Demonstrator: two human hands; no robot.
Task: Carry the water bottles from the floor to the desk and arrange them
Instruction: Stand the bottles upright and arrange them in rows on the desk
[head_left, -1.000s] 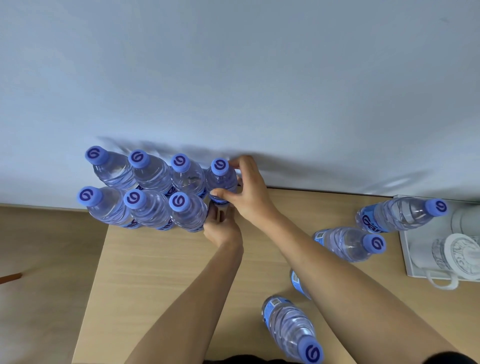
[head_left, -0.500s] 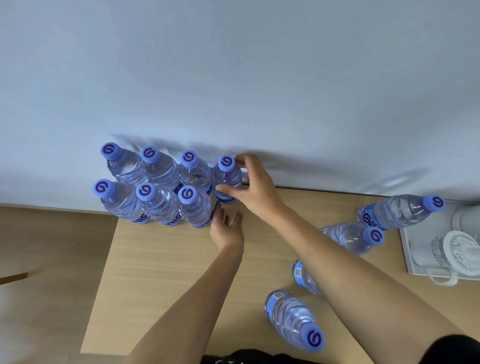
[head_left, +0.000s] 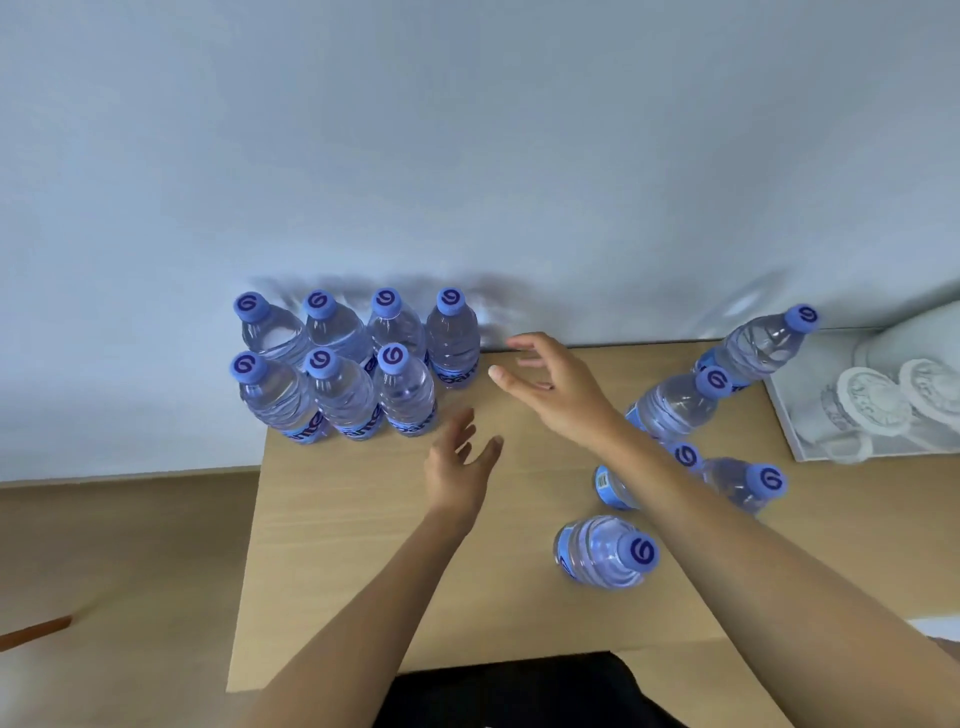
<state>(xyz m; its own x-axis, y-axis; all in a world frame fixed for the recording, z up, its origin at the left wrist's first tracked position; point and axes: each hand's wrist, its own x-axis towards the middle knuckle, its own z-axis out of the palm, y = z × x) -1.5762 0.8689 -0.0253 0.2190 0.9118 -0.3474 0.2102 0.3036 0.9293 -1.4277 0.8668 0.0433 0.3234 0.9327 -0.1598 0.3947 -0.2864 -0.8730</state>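
A: What is the setting?
B: A light wooden desk (head_left: 363, 545) set against a pale blue-grey wall (head_left: 467, 156), with tan floor (head_left: 114, 545) to its left.

A: What lies nearest the viewer?
B: Two bare forearms reach over the desk. Beside the right one stands a single bottle (head_left: 602, 553), upright, with a blue cap.

A: What are the hands doing?
B: The left hand (head_left: 457, 473) hovers over bare desk, fingers spread and relaxed, holding nothing. The right hand (head_left: 558, 389) is further out, fingers loosely extended toward the bottle block, also holding nothing and touching no bottle.

A: And to the right?
B: A loose group of four bottles (head_left: 717, 415) stands behind the right forearm, which partly hides two of them. Beyond them a white tray (head_left: 789, 421) carries pale lidded vessels, too blurred to tell more.

A: Where are the arranged bottles?
B: At the desk's far left corner, against the wall: a back row of four (head_left: 358, 325) and a front row of three (head_left: 337, 395), all upright and packed together, touching.
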